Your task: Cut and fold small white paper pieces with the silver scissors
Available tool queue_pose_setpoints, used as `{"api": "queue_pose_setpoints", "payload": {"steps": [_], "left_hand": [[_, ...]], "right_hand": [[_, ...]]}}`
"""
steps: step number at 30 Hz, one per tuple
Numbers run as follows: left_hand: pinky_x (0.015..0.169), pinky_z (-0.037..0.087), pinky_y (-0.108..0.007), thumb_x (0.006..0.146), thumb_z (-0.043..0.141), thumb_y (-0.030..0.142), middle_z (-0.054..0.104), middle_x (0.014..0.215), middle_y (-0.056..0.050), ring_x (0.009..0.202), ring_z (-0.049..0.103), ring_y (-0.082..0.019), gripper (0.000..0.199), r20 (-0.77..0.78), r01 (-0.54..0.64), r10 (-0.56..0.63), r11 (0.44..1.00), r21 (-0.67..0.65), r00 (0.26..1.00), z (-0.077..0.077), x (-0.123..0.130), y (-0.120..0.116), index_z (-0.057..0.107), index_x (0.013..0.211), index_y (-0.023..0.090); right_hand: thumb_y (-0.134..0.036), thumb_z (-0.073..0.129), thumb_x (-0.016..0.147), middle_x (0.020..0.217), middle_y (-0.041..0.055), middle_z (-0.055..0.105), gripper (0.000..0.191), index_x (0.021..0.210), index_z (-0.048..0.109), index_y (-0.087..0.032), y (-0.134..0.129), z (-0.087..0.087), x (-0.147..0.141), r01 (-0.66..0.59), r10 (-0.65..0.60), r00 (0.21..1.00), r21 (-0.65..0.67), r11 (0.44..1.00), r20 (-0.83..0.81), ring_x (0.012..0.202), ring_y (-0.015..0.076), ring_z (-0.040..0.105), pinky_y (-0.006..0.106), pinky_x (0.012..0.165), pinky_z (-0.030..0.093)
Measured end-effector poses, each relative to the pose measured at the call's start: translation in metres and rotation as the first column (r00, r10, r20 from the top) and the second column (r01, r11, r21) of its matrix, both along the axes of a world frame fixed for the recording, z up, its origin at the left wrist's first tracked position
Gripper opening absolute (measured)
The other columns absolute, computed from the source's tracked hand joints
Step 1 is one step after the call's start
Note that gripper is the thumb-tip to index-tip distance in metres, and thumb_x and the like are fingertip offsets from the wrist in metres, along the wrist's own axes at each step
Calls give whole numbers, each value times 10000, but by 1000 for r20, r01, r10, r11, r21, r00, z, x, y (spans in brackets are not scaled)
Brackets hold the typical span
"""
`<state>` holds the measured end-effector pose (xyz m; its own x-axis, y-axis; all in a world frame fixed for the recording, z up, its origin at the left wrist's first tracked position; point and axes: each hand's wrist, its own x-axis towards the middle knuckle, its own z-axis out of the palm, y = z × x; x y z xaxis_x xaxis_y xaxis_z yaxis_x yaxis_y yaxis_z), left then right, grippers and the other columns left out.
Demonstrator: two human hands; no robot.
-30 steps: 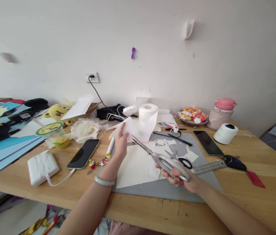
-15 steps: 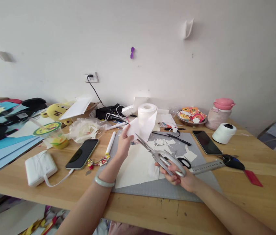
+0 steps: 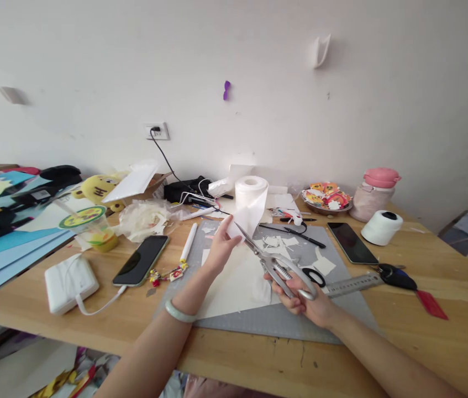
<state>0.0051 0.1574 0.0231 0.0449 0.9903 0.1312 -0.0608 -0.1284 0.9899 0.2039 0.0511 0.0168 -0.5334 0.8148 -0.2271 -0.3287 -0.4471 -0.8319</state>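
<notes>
My right hand (image 3: 315,305) is wrapped around the handles of silver scissors (image 3: 261,254), whose blades point up and left. Their tips sit close to the loose sheet (image 3: 251,218) hanging from a white roll (image 3: 248,192). My left hand (image 3: 219,249) pinches the lower left part of that sheet between thumb and fingers. Under both hands lies a large off-white paper (image 3: 227,287) on a grey cutting mat (image 3: 254,323). White paper scraps (image 3: 277,243) are scattered on the mat, beyond the scissors.
Right of my hands are a steel ruler (image 3: 352,284), a dark phone (image 3: 352,243), a thread spool (image 3: 382,228) and a pink-lidded bottle (image 3: 372,199). Leftward are another phone (image 3: 140,261), a white power bank (image 3: 71,283) and a lidded plastic cup (image 3: 93,229).
My left hand has moved right, toward the scissors, bringing the sheet's edge along and folding it. The scissors are nearly where they were.
</notes>
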Motion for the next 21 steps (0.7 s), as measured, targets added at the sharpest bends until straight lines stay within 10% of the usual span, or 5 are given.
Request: {"api": "queue_pose_setpoints", "payload": {"steps": [21], "left_hand": [[870, 409, -313, 596, 640, 132, 525, 1219, -76, 1040, 512, -218, 777, 225, 23, -14, 999, -37, 974, -1, 1, 1, 362, 1320, 189]], "right_hand": [[-346, 621, 672, 682, -42, 329, 328, 947, 583, -170, 0, -7, -2, -21, 19, 1000, 78, 997, 21, 456, 9, 193, 173, 407, 98]]}}
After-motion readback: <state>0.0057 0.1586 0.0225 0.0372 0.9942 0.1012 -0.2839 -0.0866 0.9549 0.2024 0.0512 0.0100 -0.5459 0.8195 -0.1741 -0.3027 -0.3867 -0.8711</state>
